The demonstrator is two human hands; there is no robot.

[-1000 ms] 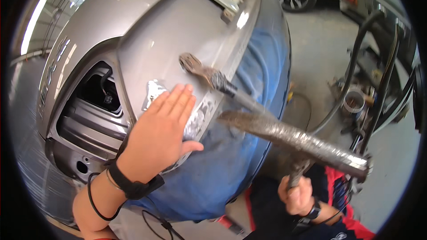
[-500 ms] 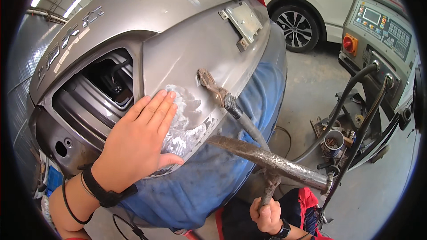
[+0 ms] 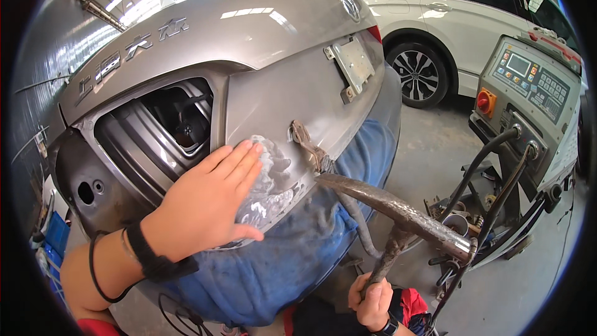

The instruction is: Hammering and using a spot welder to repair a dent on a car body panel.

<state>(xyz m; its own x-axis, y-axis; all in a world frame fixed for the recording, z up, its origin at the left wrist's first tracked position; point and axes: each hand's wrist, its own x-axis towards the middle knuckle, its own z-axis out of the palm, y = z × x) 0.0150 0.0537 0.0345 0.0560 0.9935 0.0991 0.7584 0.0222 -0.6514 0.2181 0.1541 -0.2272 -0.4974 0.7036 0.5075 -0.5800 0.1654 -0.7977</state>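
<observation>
My left hand [image 3: 208,205] lies flat, fingers stretched out, on the grey car's rear panel [image 3: 267,102], at the edge of a sanded whitish patch [image 3: 267,205]. A metal hammer [image 3: 398,214] with a long head is in my right hand [image 3: 373,302], which is wrapped round its handle at the lower right. The head's narrow end appears beside the panel's lower edge; I cannot tell whether it touches. Just right of the patch, a worn metal clamp [image 3: 306,143] sits on the panel, with a thick cable running from it.
Blue cloth [image 3: 267,280] covers the bumper below the panel. An uncovered lamp opening [image 3: 155,124] lies left of my hand, a metal bracket [image 3: 354,71] farther right. A control machine [image 3: 528,78] with hoses stands at the right, before a white car [image 3: 435,31].
The view has shifted, so the car sits lower and farther right in it. The hammer's head now overlaps the clamp's cable. My left hand stays flat on the panel.
</observation>
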